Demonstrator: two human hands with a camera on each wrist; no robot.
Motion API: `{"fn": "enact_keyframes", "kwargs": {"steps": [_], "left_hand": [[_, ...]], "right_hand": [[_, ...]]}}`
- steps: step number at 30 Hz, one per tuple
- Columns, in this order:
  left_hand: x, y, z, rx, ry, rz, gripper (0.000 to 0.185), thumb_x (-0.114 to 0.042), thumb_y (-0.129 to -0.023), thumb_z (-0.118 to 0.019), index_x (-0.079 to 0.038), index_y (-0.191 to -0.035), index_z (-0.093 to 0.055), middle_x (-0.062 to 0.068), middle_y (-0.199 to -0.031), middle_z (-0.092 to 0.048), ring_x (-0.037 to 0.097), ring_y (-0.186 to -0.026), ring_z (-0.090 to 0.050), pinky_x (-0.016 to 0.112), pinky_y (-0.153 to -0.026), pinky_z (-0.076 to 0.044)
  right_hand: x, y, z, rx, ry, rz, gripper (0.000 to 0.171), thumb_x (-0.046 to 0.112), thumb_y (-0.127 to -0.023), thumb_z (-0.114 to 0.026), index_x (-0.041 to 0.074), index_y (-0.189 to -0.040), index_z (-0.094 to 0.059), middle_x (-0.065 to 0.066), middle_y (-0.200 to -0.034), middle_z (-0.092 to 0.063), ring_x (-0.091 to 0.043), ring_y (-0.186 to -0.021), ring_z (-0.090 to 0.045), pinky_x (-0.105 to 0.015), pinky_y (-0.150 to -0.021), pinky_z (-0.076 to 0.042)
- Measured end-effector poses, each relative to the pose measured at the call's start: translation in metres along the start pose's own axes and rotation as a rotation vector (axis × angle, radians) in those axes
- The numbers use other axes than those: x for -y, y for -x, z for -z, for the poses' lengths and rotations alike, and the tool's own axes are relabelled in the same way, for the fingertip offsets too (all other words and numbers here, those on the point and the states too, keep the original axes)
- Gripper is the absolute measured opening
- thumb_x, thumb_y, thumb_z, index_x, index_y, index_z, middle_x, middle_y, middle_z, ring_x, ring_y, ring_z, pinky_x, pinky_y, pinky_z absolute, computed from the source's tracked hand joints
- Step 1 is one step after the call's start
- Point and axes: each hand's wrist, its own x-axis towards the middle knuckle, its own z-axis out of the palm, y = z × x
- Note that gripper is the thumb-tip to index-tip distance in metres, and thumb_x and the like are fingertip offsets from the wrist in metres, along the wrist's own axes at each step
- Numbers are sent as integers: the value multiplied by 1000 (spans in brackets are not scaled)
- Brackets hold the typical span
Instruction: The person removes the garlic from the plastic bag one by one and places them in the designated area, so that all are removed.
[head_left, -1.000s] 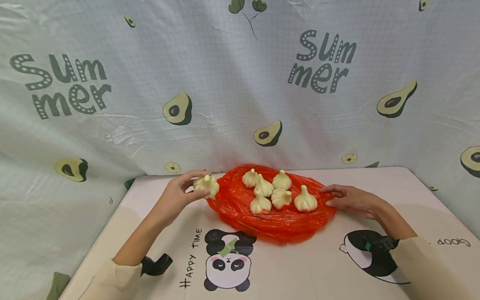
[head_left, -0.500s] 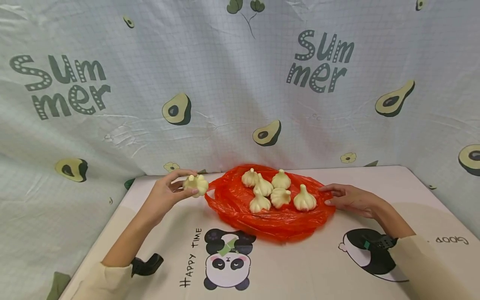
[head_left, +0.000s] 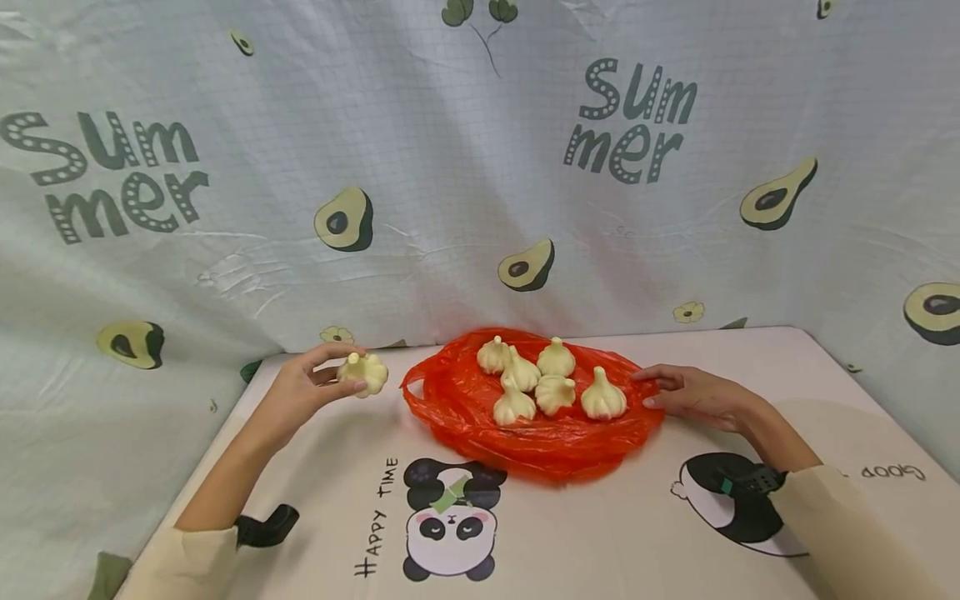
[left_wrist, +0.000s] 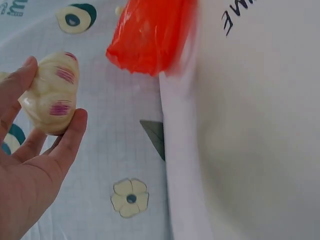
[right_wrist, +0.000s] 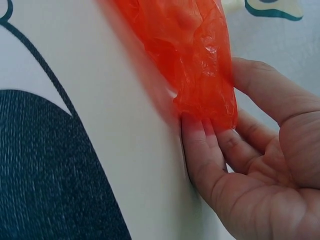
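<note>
Left hand is pinching garlic bulb between thumb and fingers, in air just left of red plastic bag; right hand, well apart, is gripping bag's right edge. Light fingertip pinch probably sufficing; steady right hold likely preventing six other bulbs from rolling. Left wrist view is showing purple streaks head view is missing; right wrist view is revealing film bunching between thumb and fingers.

Six garlic bulbs are lying on one red plastic bag near the far edge of one desk. One left hand is pinching a seventh bulb near the far left corner; one right hand is touching the bag. Two black wrist devices are showing.
</note>
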Motion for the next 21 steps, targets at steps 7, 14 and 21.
{"fn": "enact_keyframes", "kwargs": {"steps": [7,14,21], "left_hand": [[13,-1,16,-25,-76,-3,56,-24,-90,-80,-5,-137,-58,15,-143,-53,33,-129,-54,18,-86,-51],[28,-8,27,-26,-100,-11,53,-24,-91,-79,-5,-136,-59,13,-137,-57,17,-120,-57,19,-85,-51],[38,-18,32,-13,-132,22,56,-23,-92,-78,0,-137,-56,23,-140,-56,22,-116,-59,18,-83,-51]], "right_hand": [[1,0,-1,-1,0,5,62,17,-96,-70,-1,-148,-42,-28,-156,-33,-31,-127,-50,-38,-101,-52],[-1,2,0,2,-13,8,62,17,-96,-70,-2,-148,-42,-27,-154,-35,-29,-125,-51,-37,-100,-53],[-1,0,0,-1,-4,10,62,18,-96,-71,-2,-148,-43,-28,-154,-35,-29,-124,-52,-37,-101,-53]]}}
